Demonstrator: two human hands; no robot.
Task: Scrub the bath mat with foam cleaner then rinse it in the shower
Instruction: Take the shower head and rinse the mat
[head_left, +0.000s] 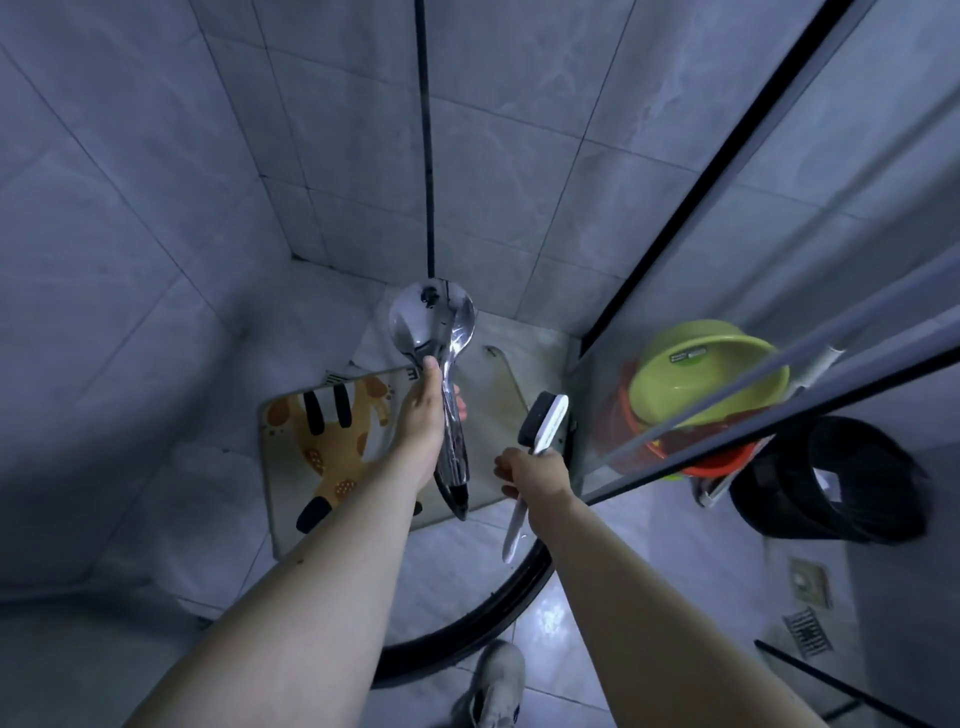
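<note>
Wrapped around the neck of a chrome shower head (432, 332), the left hand (423, 410) grips it with the thumb laid up along the handle and the fingers curled behind; the right hand (532, 470) is closed in a fist on the white handle of a scrub brush (540, 434), bristle block up and away from the person, tail of the handle pointing back and down past the wrist.

Grey marbled tiles cover both walls and meet in a corner behind the shower head; a dark vertical bar (426, 156) runs up the wall from just above it; the floor is pale tile, wet and glossy near the curved black threshold (467, 623) of the stall; a glass door with black framing (727, 156) stands at the right.

On the stall floor lies the bath mat (322, 441), flat, its far edge close to the wall corner; its long axis runs left to right across the view, partly hidden by the arm and shower head; it carries a cartoon animal in orange, cream and black.

Behind the glass sit a lime green basin (706, 374) nested in an orange one, with a small dark label too blurred to read; a black bin (826, 483) stands near; two floor drains (808, 608) show at lower right; a pale shoe (498, 686) stands just outside the threshold.
</note>
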